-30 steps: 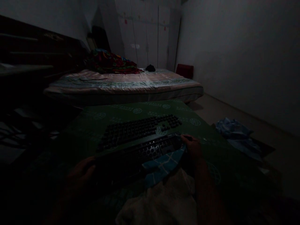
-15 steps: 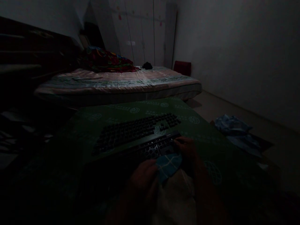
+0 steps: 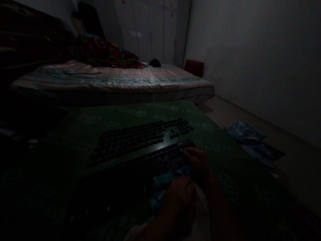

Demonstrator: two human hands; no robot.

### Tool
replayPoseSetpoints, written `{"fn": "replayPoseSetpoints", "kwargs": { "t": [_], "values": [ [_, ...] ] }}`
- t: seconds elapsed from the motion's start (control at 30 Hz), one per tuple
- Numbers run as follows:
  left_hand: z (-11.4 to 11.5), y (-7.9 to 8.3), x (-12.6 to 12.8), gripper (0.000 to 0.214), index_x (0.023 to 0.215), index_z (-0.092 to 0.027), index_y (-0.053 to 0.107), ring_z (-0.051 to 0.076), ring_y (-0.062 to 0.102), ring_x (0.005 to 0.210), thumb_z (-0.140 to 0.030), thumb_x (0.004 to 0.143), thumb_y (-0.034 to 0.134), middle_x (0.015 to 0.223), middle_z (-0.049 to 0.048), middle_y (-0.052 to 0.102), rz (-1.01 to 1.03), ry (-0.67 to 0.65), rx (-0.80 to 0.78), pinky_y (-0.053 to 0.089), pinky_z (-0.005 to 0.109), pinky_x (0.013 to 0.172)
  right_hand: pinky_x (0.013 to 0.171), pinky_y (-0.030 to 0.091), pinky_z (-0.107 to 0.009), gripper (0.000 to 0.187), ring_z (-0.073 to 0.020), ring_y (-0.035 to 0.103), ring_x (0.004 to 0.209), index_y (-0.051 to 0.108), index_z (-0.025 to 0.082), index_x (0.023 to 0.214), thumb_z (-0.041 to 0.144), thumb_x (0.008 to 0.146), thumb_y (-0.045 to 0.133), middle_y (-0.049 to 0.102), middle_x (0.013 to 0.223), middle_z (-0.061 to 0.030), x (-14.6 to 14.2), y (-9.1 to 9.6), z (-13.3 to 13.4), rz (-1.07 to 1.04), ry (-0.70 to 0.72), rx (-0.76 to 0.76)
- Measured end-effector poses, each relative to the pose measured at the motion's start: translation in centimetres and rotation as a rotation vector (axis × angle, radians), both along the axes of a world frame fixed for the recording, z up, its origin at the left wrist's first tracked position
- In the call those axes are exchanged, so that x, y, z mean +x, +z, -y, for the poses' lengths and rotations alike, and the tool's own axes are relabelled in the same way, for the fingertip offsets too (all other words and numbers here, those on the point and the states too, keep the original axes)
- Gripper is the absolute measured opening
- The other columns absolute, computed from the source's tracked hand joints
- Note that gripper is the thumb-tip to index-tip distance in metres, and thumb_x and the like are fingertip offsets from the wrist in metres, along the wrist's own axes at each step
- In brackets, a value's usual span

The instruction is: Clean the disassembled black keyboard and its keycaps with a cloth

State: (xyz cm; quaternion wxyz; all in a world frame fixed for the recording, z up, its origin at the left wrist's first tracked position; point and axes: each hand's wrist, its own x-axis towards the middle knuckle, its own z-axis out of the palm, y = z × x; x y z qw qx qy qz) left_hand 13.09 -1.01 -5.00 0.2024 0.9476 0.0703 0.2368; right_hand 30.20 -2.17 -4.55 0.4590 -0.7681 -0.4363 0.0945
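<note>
Bordering open mat (image 3: 220,154), right hand (image 3: 198,159) at keyboard (image 3: 157,160) edge, left (image 3: 181,191) on cloth (image 3: 161,180), grips unclear

head view, dim | left hand (image 3: 182,192) over the blue cloth (image 3: 162,180), grip unclear; right hand (image 3: 198,159) touching the right end of the black keyboard frame (image 3: 142,170) | black keycaps (image 3: 130,136) in rows just beyond, on the green tabletop (image 3: 213,147) | behind: bed (image 3: 120,80) bearing a heaped red blanket (image 3: 110,55); wardrobe (image 3: 156,38) | right: crumpled pale-blue fabric (image 3: 244,131)
</note>
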Motion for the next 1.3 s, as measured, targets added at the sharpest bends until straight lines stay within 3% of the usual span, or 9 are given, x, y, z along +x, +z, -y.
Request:
{"fn": "replayPoseSetpoints", "kwargs": {
  "t": [0.13, 0.27, 0.37, 0.5, 0.7, 0.97, 1.13, 1.3],
  "values": [
    [0.1, -0.1, -0.1, 0.012, 0.084, -0.015, 0.054, 0.019, 0.057, 0.083, -0.011, 0.076, 0.046, 0.089, 0.0071, 0.062, 0.102, -0.015, -0.027, 0.05, 0.032, 0.075, 0.065, 0.051, -0.028, 0.02, -0.0189, 0.067, 0.07, 0.071, 0.02, 0.081, 0.034, 0.078, 0.056, 0.073, 0.081, -0.0051, -0.5, 0.4, 0.0, -0.008, 0.014, 0.013],
    [0.1, 0.5, -0.4, 0.017, 0.094, -0.012, 0.056, 0.02, 0.058, 0.093, -0.015, 0.082, 0.044, 0.099, 0.0114, 0.063, 0.263, 0.088, 0.084, 0.049, 0.035, 0.083, 0.063, 0.051, -0.027, 0.021, -0.0187, 0.067, 0.07, 0.071, 0.019, 0.081, 0.034, 0.077, 0.057, 0.073, 0.082, -0.0056, -0.6, 0.6, 0.2, -0.058, 0.029, 0.016],
    [0.0, 0.9, -0.5, 0.023, 0.103, -0.011, 0.056, 0.027, 0.051, 0.111, -0.018, 0.083, 0.046, 0.116, 0.0158, 0.058, 0.167, 0.262, 0.165, 0.043, 0.047, 0.094, 0.061, 0.051, -0.026, 0.024, -0.0182, 0.066, 0.068, 0.071, 0.019, 0.08, 0.038, 0.077, 0.057, 0.072, 0.078, -0.0049, -0.4, 0.6, 0.4, -0.118, -0.01, 0.037],
    [-0.1, 0.7, -0.2, 0.031, 0.107, -0.013, 0.056, 0.032, 0.047, 0.117, -0.031, 0.082, 0.05, 0.123, 0.0179, 0.054, -0.012, 0.401, 0.158, 0.041, 0.054, 0.095, 0.058, 0.05, -0.027, 0.028, -0.019, 0.066, 0.067, 0.071, 0.019, 0.078, 0.043, 0.074, 0.058, 0.073, 0.077, -0.0056, -0.1, 0.3, 0.3, -0.084, -0.099, 0.057],
    [-0.1, 0.0, 0.1, 0.032, 0.104, -0.013, 0.058, 0.033, 0.047, 0.118, -0.035, 0.081, 0.051, 0.124, 0.0178, 0.054, -0.042, 0.396, 0.171, 0.041, 0.054, 0.095, 0.052, 0.046, -0.025, 0.029, -0.0161, 0.062, 0.056, 0.071, 0.019, 0.076, 0.044, 0.076, 0.056, 0.071, 0.07, -0.0048, -0.6, 0.1, -0.1, -0.041, -0.078, 0.001],
    [-0.2, 0.0, 0.0, 0.03, 0.103, -0.013, 0.057, 0.032, 0.048, 0.117, -0.033, 0.082, 0.05, 0.123, 0.0175, 0.054, -0.031, 0.383, 0.182, 0.041, 0.053, 0.094, 0.058, 0.049, -0.027, 0.029, -0.0193, 0.065, 0.067, 0.07, 0.019, 0.073, 0.045, 0.074, 0.057, 0.072, 0.076, -0.0059, -0.6, 0.5, -0.1, -0.091, -0.118, 0.059],
    [-0.3, 0.2, 0.0, 0.031, 0.103, -0.013, 0.057, 0.033, 0.047, 0.117, -0.034, 0.081, 0.052, 0.124, 0.0181, 0.054, -0.039, 0.36, 0.149, 0.04, 0.054, 0.094, 0.057, 0.049, -0.027, 0.026, -0.0192, 0.065, 0.065, 0.07, 0.02, 0.072, 0.042, 0.074, 0.057, 0.072, 0.074, -0.0055, -0.9, 0.9, 0.0, -0.136, -0.064, 0.058],
    [-0.2, 0.3, 0.0, 0.033, 0.106, -0.012, 0.057, 0.033, 0.046, 0.118, -0.034, 0.081, 0.051, 0.124, 0.0187, 0.053, -0.066, 0.358, 0.141, 0.039, 0.054, 0.095, 0.063, 0.051, -0.029, 0.029, -0.021, 0.066, 0.071, 0.07, 0.016, 0.075, 0.043, 0.072, 0.06, 0.072, 0.079, -0.0083, -0.4, 0.9, 0.0, -0.206, -0.183, 0.136]
  ]
}}
